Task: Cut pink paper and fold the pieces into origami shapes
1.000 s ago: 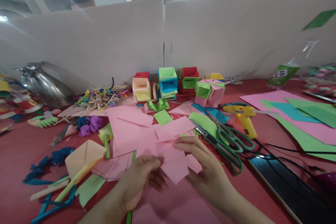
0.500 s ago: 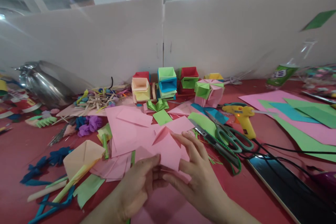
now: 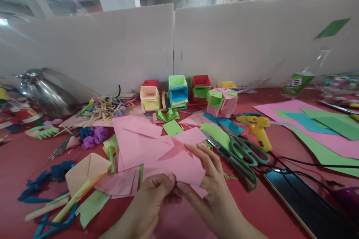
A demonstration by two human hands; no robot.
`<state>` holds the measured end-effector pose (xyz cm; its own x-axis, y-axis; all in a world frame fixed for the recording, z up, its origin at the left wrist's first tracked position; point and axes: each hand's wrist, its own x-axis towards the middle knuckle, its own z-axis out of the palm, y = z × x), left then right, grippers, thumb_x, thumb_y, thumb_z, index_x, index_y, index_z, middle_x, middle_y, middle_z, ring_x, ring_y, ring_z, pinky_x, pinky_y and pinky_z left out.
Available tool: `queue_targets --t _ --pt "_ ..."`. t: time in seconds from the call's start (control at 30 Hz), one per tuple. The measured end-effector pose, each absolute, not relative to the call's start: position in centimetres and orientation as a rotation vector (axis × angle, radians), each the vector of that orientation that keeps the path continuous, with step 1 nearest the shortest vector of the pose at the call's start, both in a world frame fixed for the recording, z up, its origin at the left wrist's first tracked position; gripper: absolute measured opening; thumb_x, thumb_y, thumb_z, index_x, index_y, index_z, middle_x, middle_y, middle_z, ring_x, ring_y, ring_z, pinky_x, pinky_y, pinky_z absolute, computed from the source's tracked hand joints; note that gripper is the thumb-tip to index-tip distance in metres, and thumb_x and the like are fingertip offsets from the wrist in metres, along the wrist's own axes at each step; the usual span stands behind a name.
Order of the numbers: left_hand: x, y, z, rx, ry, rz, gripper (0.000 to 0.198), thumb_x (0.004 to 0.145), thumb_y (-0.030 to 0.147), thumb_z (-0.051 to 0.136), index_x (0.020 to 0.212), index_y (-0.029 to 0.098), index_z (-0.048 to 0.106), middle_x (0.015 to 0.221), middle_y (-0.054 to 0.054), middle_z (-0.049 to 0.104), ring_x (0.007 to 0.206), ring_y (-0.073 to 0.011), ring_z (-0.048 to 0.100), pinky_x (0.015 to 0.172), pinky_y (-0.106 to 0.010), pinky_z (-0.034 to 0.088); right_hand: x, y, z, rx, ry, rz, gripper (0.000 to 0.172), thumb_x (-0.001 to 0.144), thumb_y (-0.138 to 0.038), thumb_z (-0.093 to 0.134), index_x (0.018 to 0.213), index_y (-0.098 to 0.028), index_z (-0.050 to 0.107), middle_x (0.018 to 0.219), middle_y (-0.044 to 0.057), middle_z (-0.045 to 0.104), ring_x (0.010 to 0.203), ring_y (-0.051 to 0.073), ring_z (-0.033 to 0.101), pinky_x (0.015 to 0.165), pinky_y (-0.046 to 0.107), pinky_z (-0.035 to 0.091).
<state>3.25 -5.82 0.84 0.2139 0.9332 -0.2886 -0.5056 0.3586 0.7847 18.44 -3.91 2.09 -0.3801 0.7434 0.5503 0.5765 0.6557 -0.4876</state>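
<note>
Well left of the fingers lies a folded peach paper [image 3: 87, 170], with loose pink slips [image 3: 120, 183] closer in, just beside the left hand [image 3: 153, 198]. That hand's thumb and forefinger pinch the near edge of the pink sheet [image 3: 187, 168], which sits between both hands, its far side raised in a fold. The right hand [image 3: 214, 190] steadies the sheet's right side, fingers spread along it, thumb near the left fingertips. To crease well, I'd keep the left pinch firm, line up the edges before pressing, then run a thumb outward. Right of those fingers rest scissors [image 3: 235, 142] and, farther, a yellow glue gun [image 3: 257, 123], its light glowing; best keep knuckles clear.
</note>
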Motion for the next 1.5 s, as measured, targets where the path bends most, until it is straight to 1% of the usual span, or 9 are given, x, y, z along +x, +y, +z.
queue_targets --t 0.2,0.37,0.63,1.0,1.13,1.23,1.3,1.4,1.5 --pt "2.8 -5.3 1.2 0.607 0.998 1.215 0.025 0.073 0.037 0.067 0.066 0.013 0.068 0.062 -0.004 0.067 0.061 -0.0135 0.059 0.062 -0.024 0.047 18.9 -3.6 2.3 -1.003 -1.914 0.449 0.012 0.079 -0.026 0.059 0.090 -0.026 0.057 0.128 0.005 0.043 0.121 0.028 0.034 0.099 0.049 0.031" --pt "2.1 -4.9 1.3 0.630 1.056 1.174 0.020 0.077 0.029 0.063 0.066 0.012 0.066 0.062 -0.003 0.065 0.051 -0.0110 0.056 0.051 -0.022 0.044 19.9 -2.6 2.6 -0.917 -1.822 0.570 0.038 0.084 -0.015 0.049 0.119 -0.029 0.047 0.123 0.007 0.044 0.120 0.022 0.039 0.099 0.040 0.034" --pt "1.5 -4.7 1.0 0.547 0.883 1.092 0.019 0.081 0.024 0.056 0.088 0.011 0.067 0.056 -0.001 0.059 0.051 -0.0108 0.052 0.052 -0.022 0.041 20.9 -2.1 3.1 -0.777 -1.895 0.949 0.044 0.078 -0.010 0.048 0.117 -0.031 0.051 0.125 0.005 0.045 0.123 0.022 0.037 0.101 0.040 0.033" --pt "1.6 -4.6 0.5 0.716 0.877 1.026 0.027 0.083 0.032 0.053 0.069 0.012 0.063 0.058 -0.003 0.059 0.052 -0.0127 0.052 0.052 -0.024 0.041 20.3 -1.6 3.2 -0.879 -1.855 0.887 0.019 0.076 -0.017 0.059 0.090 -0.026 0.068 0.104 0.006 0.059 0.101 0.022 0.054 0.089 0.037 0.040" --pt "1.1 -4.6 1.1 1.032 1.147 1.276 0.044 0.086 0.046 0.042 0.056 0.016 0.054 0.049 0.001 0.047 0.048 -0.0117 0.044 0.050 -0.022 0.037 20.0 -1.5 3.9 -1.043 -1.672 1.022 0.014 0.080 -0.029 0.058 0.074 -0.020 0.068 0.074 0.003 0.061 0.074 0.018 0.056 0.073 0.032 0.043" --pt "0.6 -4.5 1.8 1.348 1.367 1.454 0.025 0.071 0.042 0.065 0.079 0.019 0.057 0.075 0.000 0.056 0.073 -0.0160 0.051 0.068 -0.024 0.040 19.8 -1.5 3.9 -1.096 -1.471 1.243 0.024 0.078 -0.036 0.059 0.063 -0.017 0.060 0.057 -0.003 0.049 0.056 0.011 0.044 0.054 0.023 0.036" --pt "0.6 -4.4 1.9 1.465 1.391 1.341 0.037 0.064 0.037 0.071 0.095 0.021 0.058 0.096 -0.003 0.059 0.092 -0.0206 0.051 0.081 -0.028 0.038 19.6 -1.5 3.8 -1.081 -1.391 1.356 0.028 0.076 -0.038 0.062 0.059 -0.016 0.056 0.054 -0.005 0.043 0.052 0.009 0.038 0.049 0.021 0.032" --pt "0.9 -4.4 1.4 1.415 1.299 1.082 0.019 0.075 0.037 0.060 0.075 0.018 0.061 0.075 -0.001 0.059 0.075 -0.0178 0.053 0.070 -0.026 0.039 19.5 -1.6 3.4 -1.078 -1.365 1.415 0.030 0.073 -0.039 0.064 0.056 -0.016 0.055 0.052 -0.006 0.040 0.049 0.008 0.035 0.047 0.020 0.031" --pt "1.2 -4.3 0.9 1.324 1.284 1.047 0.028 0.080 0.037 0.053 0.060 0.017 0.052 0.056 0.003 0.046 0.057 -0.0123 0.043 0.056 -0.022 0.034 19.6 -1.7 3.1 -1.082 -1.397 1.384 0.028 0.077 -0.044 0.058 0.070 -0.017 0.063 0.058 -0.003 0.048 0.054 0.010 0.044 0.050 0.022 0.038"
